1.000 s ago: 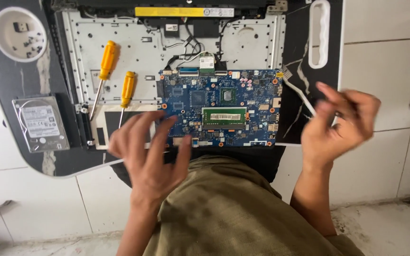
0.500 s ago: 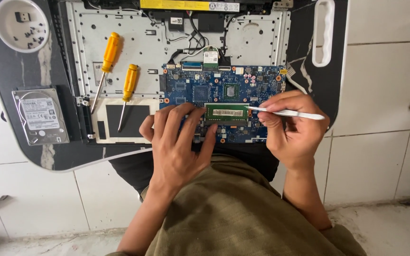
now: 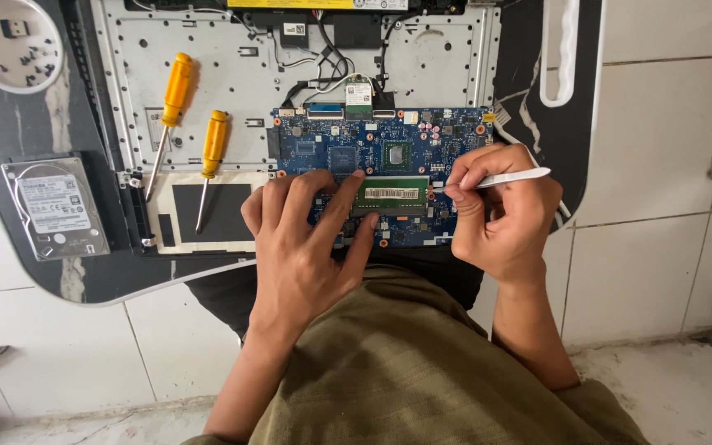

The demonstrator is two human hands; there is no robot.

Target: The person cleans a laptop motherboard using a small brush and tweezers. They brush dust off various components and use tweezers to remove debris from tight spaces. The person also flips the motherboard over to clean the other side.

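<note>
A blue laptop motherboard point(image 3: 372, 148) lies in an opened grey laptop chassis point(image 3: 232, 74) on a small black table point(image 3: 26, 148). A green memory stick point(image 3: 391, 194) sits flat in its slot on the board. My left hand point(image 3: 306, 239) rests on the board, fingers spread, its fingertips touching the left end of the memory stick. My right hand point(image 3: 500, 218) grips a thin white pry tool point(image 3: 508, 177), whose tip touches the right end of the memory stick.
Two yellow-handled screwdrivers point(image 3: 173, 107) point(image 3: 210, 152) lie on the chassis at left. A hard drive point(image 3: 53, 208) lies on the table's left side. A white round dish point(image 3: 11, 45) with several small screws is at top left. Tiled floor surrounds the table.
Both hands came down from the air onto the board. The right hand now holds the white tool at the memory stick's right end, and the left fingers have slid to its left end.
</note>
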